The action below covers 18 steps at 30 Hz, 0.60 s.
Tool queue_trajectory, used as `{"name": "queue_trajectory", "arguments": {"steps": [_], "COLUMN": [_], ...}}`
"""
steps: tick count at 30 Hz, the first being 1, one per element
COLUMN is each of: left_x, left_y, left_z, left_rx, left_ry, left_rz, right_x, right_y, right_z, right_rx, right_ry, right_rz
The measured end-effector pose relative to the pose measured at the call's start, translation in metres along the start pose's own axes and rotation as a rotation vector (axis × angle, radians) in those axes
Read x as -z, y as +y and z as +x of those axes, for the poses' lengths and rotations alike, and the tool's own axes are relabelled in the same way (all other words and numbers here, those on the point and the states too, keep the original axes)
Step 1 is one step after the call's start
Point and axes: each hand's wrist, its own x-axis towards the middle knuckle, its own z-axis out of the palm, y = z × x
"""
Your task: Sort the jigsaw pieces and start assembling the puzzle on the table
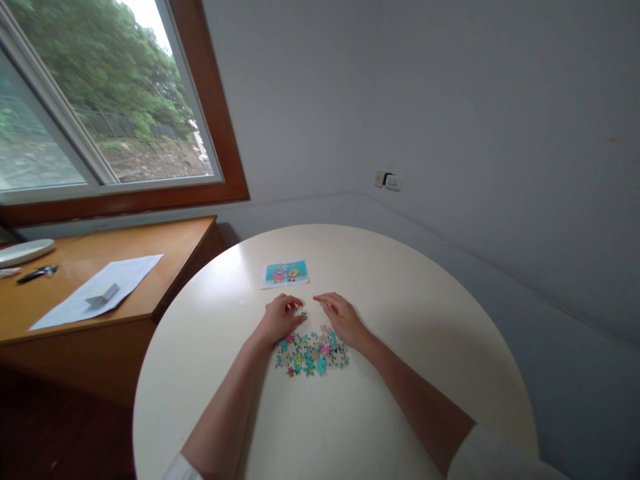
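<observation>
Both my hands rest on a round cream table (pixel 380 400), just beyond a heap of several loose jigsaw pieces (pixel 311 353) in teal, pink and white. My left hand (pixel 280 319) is curled, its fingertips pinching a small puzzle piece (pixel 301 309). My right hand (pixel 341 318) lies beside it with fingers bent, the tips touching the table; whether it grips a piece I cannot make out. A small picture card (pixel 285 273) with cartoon figures lies flat a little further away from me.
A wooden desk (pixel 165 267) stands to the left under a window, bearing a white sheet of paper (pixel 95 290), a grey clip, a pen (pixel 36 273) and a white dish (pixel 25 251). A wall socket (pixel 389 180) sits on the grey wall behind.
</observation>
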Motion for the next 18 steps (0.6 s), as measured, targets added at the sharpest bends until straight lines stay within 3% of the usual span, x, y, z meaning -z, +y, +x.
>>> {"name": "queue_trajectory", "arguments": {"steps": [6,18], "left_x": [0.008,0.0062], "left_y": [-0.0051,0.0022], "left_z": [0.0003,-0.0025], "left_rx": [-0.036,-0.015], "left_ry": [-0.069,-0.021], "left_rz": [-0.084,-0.068], "right_x": [0.0008,-0.0011], "right_y": [-0.0015,0.0011], "right_z": [-0.0007,-0.0003], "right_rx": [-0.01,-0.003], "right_ry": [0.003,0.008], "right_rz": [0.003,0.003]}}
